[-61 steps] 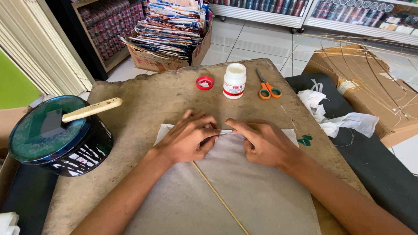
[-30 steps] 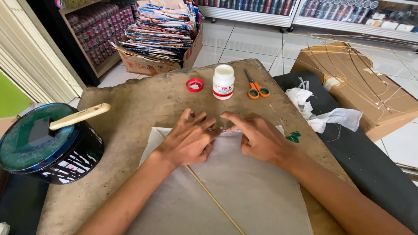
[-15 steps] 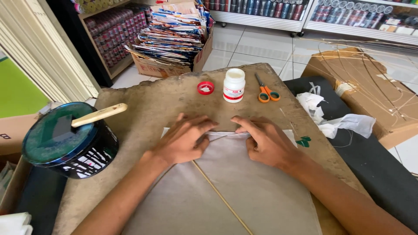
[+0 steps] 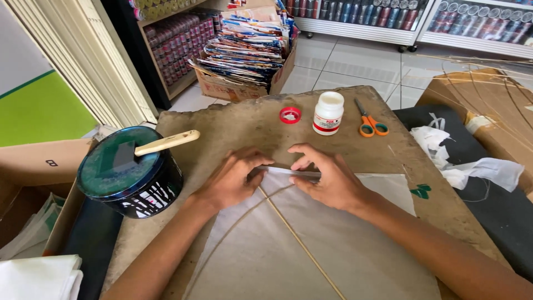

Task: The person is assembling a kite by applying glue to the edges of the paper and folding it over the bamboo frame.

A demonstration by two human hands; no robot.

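Brown worktable (image 4: pixel 233 125) | white paper sheet (image 4: pixel 333 244) (top edge folded) under both; left hand (image 4: pixel 230 180), right hand (image 4: pixel 327 178) pinching fold

A single head-worn camera looks steeply down and forward, close over the brown worn board (image 4: pixel 233 125) that fills mid-frame. Both forearms enter from the bottom edge. Tiled shop floor (image 4: pixel 325 55) and shelving run across the top of the frame.

A white bottle (image 4: pixel 328 113) stands at the far side of the brown board (image 4: pixel 239 125), between a red cap (image 4: pixel 290 115) and orange scissors (image 4: pixel 368 121). A dark tin (image 4: pixel 131 172) with a wooden stick (image 4: pixel 166 142) across it sits left.
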